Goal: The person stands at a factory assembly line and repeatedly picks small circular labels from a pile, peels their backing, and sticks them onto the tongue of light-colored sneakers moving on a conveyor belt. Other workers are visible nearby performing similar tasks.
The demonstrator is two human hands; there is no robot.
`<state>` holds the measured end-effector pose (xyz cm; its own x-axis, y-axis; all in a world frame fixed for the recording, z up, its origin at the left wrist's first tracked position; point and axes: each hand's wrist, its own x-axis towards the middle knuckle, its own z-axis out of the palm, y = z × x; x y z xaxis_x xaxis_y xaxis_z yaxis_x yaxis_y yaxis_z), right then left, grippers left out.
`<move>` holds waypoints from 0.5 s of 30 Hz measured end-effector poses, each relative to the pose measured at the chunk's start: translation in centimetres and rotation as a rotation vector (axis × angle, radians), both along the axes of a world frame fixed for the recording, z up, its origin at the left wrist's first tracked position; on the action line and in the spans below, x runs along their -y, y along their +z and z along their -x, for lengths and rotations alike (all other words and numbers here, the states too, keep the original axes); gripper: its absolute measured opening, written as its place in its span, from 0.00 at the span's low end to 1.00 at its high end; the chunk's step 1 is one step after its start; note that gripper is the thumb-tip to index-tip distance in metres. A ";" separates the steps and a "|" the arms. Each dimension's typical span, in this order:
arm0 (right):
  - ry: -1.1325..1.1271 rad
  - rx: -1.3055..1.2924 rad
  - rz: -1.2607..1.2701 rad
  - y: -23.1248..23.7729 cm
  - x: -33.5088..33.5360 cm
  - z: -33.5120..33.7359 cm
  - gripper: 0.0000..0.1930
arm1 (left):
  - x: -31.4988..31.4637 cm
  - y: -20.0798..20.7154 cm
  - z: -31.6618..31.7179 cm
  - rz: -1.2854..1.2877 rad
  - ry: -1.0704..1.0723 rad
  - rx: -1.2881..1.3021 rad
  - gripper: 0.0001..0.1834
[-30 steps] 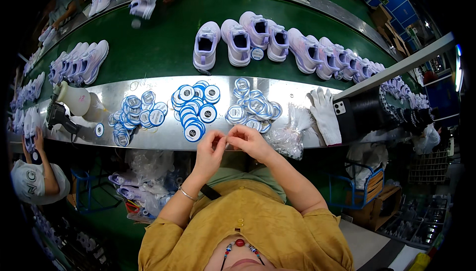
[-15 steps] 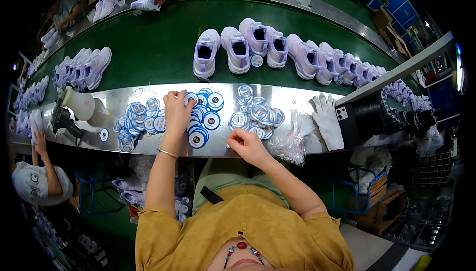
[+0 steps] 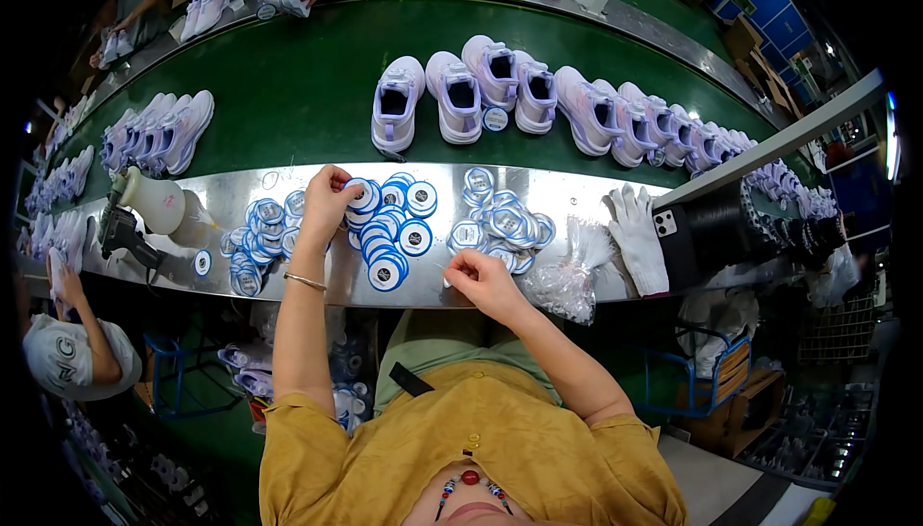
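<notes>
My left hand (image 3: 330, 201) is pinched at the edge of a round blue-rimmed tag (image 3: 361, 196), at the upper left of a loose pile of similar tags (image 3: 383, 237) on the metal ledge. Close to the ledge's front edge, my right hand (image 3: 484, 284) keeps thumb and forefinger together on a thin whitish strand, too small to make out fully. Just beyond it lies another heap of round tags (image 3: 505, 226), paler with blue edges. A third heap (image 3: 258, 237) sits left of my left wrist.
A clear plastic bag (image 3: 565, 281), a white glove (image 3: 636, 242) and a phone (image 3: 665, 222) lie to the right. Pale shoes (image 3: 460, 98) stand along the green belt (image 3: 288, 93). At left are a tagging gun (image 3: 127, 237) and a whitish container (image 3: 159, 203). Co-workers' hands handle shoes.
My left hand has shifted slightly left, uncovering more of the tag pile's upper left. The right hand stays nearly in place, its strand now more visible. A co-worker's hands at far left moved down.
</notes>
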<state>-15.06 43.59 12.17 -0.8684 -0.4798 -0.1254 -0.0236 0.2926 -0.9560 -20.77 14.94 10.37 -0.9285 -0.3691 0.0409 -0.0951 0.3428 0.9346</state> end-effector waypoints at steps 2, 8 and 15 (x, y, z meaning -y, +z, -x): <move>0.004 0.003 -0.003 -0.1 0.0 0.1 0.08 | 0.5 -0.1 -0.1 -0.040 -0.013 0.022 0.14; 0.003 0.017 0.008 -0.1 0.1 0.0 0.08 | 0.4 1.7 -2.0 -0.127 -0.008 0.088 0.23; -0.098 -0.112 0.177 2.2 2.2 0.4 0.07 | -5.1 4.2 -4.9 -0.591 -0.095 -0.154 0.18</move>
<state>-15.44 41.41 14.34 -0.9156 -0.3987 0.0533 -0.1125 0.1266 -0.9855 -15.84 20.04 14.53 -0.9581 -0.2862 -0.0087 0.0619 -0.2367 0.9696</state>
